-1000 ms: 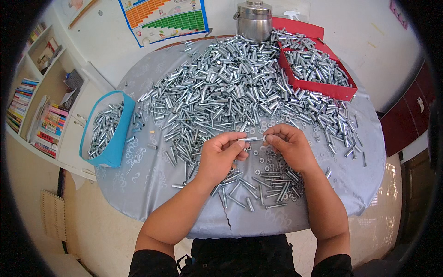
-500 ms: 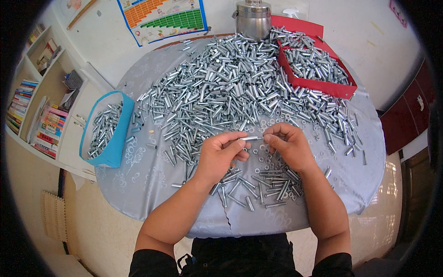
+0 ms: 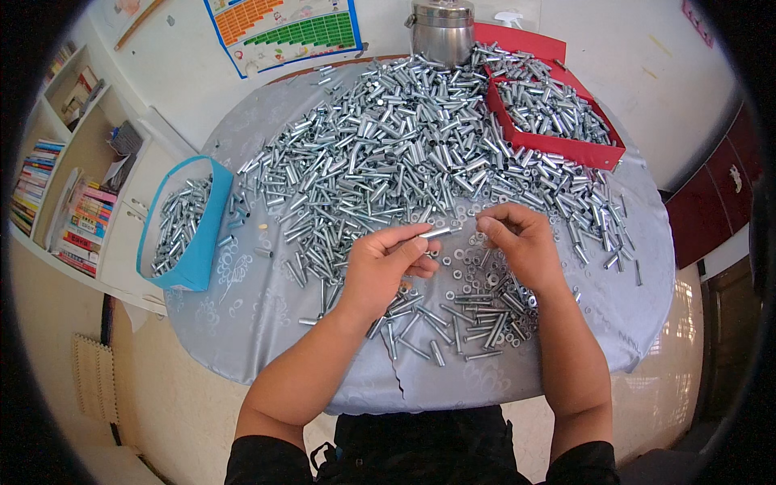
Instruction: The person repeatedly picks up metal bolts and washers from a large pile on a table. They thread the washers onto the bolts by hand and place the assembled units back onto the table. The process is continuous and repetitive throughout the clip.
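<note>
Between the thumb and forefinger of my left hand (image 3: 378,268) is a silver sleeve anchor bolt (image 3: 438,232), its end pointing right. My right hand (image 3: 525,249) hovers just right of that end, apart from it. Its thumb and forefinger are curled close together; whether something small is between them I cannot make out. Below the hands lie several loose long bolts (image 3: 483,323) and scattered nuts and washers (image 3: 459,275). A large heap of silver sleeve anchors (image 3: 380,153) spreads over the table beyond my hands.
A blue fabric bin (image 3: 212,222) holding metal anchors stands at the left. A red box (image 3: 566,153) full of them sits at the far right, beside a steel canister (image 3: 442,36). The round table wears a grey cloth (image 3: 259,331). Bookshelves (image 3: 77,186) stand to the left.
My right hand has moved off the bolt's end, to the right and slightly up. My left hand still holds the bolt, now tilted a little with its right end higher.
</note>
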